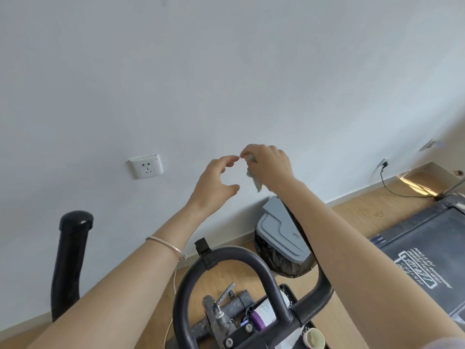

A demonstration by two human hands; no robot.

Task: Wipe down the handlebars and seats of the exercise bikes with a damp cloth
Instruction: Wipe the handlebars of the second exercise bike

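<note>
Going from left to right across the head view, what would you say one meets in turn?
Black upright post → wall socket → left hand → right hand holding the cloth → treadmill deck.

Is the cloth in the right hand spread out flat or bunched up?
Bunched up. The cloth is crumpled inside the closed right hand, with only a ragged end hanging below the fingers.
</note>
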